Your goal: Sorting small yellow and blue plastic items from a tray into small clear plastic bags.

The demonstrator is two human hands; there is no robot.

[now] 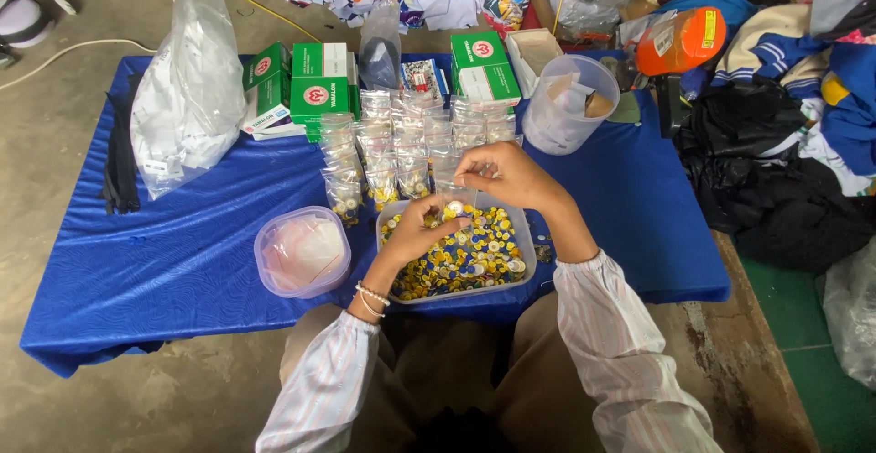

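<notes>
head view: only one camera, looks down on a low counter (pixel 182 261) under a blue textured cloth.
left hand (pixel 422 231): palm cupped over the clear rectangular plastic tub (pixel 523 234), fingers curled around a few small round buttons, beaded bracelets at the wrist.
right hand (pixel 511 177): fingertips pressed together, pinching the mouth of a small clear plastic bag (pixel 453 199) just above the tub's far edge.
buttons (pixel 474 257): yellow, blue and white discs heaped in the tub, which sits at the near middle of the counter, right in front of the person.
handling, buttons: judged light, hard, smooth, apt to slip and roll; best scooped in a cupped palm or pinched by the rim a few at a time.
handling, bag: judged thin, limp, slippery film; take it at the top edge to keep the mouth open.
filled bags (pixel 401 147): rows of small clear bags standing just behind the tub, some with yellow bits at the bottom.
round tub (pixel 302 252): clear lidded container with pale pink contents, left of the button tub.
boxes (pixel 315 83): green and white cardboard cartons with a red round mark, stacked at the far left and far middle.
big bag (pixel 187 88): tall clear sack of white pieces at the far left.
bucket (pixel 573 106): clear round pail with paper scraps, far right.
clothes (pixel 785 143): dark and coloured heap on the floor at right.
</notes>
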